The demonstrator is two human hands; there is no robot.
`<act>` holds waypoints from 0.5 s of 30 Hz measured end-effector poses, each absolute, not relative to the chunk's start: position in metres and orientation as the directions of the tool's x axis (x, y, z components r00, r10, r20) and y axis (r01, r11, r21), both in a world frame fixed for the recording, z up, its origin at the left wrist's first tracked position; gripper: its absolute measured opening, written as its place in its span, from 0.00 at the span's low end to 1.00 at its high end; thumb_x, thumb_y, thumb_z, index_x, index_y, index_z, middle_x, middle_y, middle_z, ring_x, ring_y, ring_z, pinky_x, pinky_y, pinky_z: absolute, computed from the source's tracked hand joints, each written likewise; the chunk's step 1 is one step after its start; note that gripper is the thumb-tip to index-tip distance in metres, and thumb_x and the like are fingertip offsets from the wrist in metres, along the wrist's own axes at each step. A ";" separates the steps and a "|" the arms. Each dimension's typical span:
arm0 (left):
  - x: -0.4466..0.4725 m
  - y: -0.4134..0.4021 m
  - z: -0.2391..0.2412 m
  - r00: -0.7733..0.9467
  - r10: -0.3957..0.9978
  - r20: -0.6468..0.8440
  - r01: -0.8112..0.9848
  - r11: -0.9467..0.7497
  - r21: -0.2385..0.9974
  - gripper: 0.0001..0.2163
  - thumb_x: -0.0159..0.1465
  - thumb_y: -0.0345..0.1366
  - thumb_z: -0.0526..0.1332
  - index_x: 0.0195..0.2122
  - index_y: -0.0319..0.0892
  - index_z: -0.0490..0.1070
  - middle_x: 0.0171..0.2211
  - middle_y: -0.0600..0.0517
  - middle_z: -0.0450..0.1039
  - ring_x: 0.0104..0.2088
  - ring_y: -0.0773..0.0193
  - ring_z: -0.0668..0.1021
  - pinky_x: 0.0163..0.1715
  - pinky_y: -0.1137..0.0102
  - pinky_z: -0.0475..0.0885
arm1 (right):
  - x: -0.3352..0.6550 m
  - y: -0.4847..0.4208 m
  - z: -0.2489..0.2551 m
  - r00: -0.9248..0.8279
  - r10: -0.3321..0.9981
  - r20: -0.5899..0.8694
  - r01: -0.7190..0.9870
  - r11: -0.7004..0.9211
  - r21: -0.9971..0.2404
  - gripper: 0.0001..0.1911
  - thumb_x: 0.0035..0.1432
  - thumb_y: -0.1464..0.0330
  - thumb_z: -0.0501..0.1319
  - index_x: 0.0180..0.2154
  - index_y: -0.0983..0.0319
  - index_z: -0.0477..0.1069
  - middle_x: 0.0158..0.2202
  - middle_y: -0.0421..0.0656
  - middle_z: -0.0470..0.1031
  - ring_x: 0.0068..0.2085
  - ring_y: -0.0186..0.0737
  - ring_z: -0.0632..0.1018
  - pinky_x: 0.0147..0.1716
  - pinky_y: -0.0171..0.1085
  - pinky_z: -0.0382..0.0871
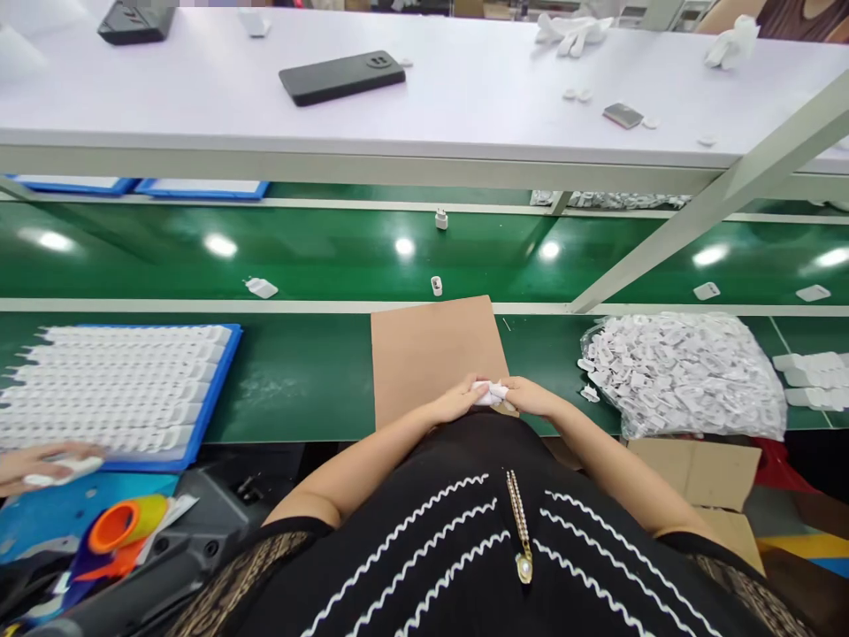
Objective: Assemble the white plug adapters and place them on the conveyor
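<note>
Both my hands meet at the near edge of a brown cardboard sheet (431, 354) on the green bench. My left hand (457, 400) and my right hand (531, 396) are closed round a small white part (489, 393) held between them. Its exact shape is hidden by my fingers. A clear bag full of similar white parts (683, 372) lies just to the right of my right hand.
A blue tray (212, 389) with rows of white parts sits at the left; another person's hand (40, 464) rests at its near corner. Loose white plugs (436, 285) lie on the green conveyor (332, 248). A black phone (341, 77) lies on the white shelf (464, 97) above.
</note>
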State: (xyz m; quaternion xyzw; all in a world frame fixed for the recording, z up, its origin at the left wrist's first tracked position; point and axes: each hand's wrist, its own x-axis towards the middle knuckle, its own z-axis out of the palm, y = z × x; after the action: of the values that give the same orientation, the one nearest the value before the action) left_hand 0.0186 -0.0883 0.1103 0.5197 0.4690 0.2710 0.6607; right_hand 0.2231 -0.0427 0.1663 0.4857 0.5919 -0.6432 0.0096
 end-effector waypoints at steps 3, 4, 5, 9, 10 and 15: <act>0.005 -0.073 0.095 0.523 0.774 -0.358 0.123 0.347 0.930 0.25 0.60 0.56 0.69 0.47 0.40 0.78 0.44 0.46 0.80 0.44 0.56 0.80 0.46 0.65 0.73 | 0.240 -0.050 0.134 -0.478 0.599 -0.642 0.535 -0.382 -0.754 0.29 0.63 0.41 0.54 0.34 0.61 0.71 0.22 0.40 0.71 0.20 0.34 0.66 0.21 0.33 0.60; 0.001 -0.066 0.090 0.528 0.769 -0.361 0.119 0.354 0.928 0.24 0.57 0.55 0.71 0.45 0.40 0.78 0.43 0.46 0.81 0.43 0.56 0.80 0.45 0.65 0.74 | 0.250 -0.053 0.125 -0.406 0.665 -0.627 0.526 -0.391 -0.755 0.31 0.64 0.40 0.52 0.37 0.62 0.73 0.25 0.42 0.74 0.21 0.35 0.69 0.23 0.33 0.63; -0.001 -0.057 0.085 0.514 0.776 -0.366 0.116 0.359 0.926 0.24 0.56 0.54 0.73 0.44 0.39 0.78 0.42 0.46 0.81 0.42 0.57 0.81 0.44 0.65 0.74 | 0.261 -0.056 0.117 -0.300 0.743 -0.599 0.533 -0.390 -0.751 0.31 0.64 0.42 0.53 0.41 0.62 0.75 0.29 0.44 0.77 0.23 0.37 0.72 0.25 0.34 0.67; -0.004 0.003 0.057 0.271 0.885 -0.379 0.148 0.350 0.925 0.21 0.54 0.46 0.75 0.43 0.40 0.73 0.39 0.47 0.80 0.40 0.58 0.81 0.43 0.64 0.74 | 0.321 -0.066 0.090 0.203 0.898 -0.390 0.662 -0.419 -0.621 0.23 0.63 0.57 0.58 0.55 0.62 0.72 0.51 0.53 0.75 0.43 0.49 0.78 0.50 0.48 0.74; -0.003 0.023 0.050 0.188 0.909 -0.372 0.168 0.343 0.924 0.21 0.53 0.43 0.75 0.43 0.41 0.72 0.38 0.48 0.80 0.40 0.57 0.81 0.44 0.63 0.74 | 0.337 -0.070 0.085 0.291 0.889 -0.354 0.680 -0.453 -0.576 0.25 0.62 0.60 0.58 0.57 0.64 0.70 0.56 0.57 0.71 0.50 0.54 0.76 0.56 0.52 0.69; -0.003 0.121 0.028 -0.135 0.960 -0.247 0.301 0.277 0.913 0.15 0.60 0.36 0.69 0.46 0.43 0.68 0.46 0.47 0.77 0.48 0.56 0.78 0.52 0.61 0.71 | 0.388 -0.088 0.061 0.569 0.781 -0.258 0.684 -0.624 -0.378 0.31 0.58 0.66 0.59 0.62 0.69 0.66 0.61 0.63 0.61 0.62 0.67 0.65 0.63 0.58 0.59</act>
State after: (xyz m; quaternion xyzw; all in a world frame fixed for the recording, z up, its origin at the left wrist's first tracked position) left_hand -0.0028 0.1211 0.0284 0.4780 0.6591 0.3648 0.4516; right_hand 0.3882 -0.0878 0.0609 0.8777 0.4172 -0.2036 -0.1186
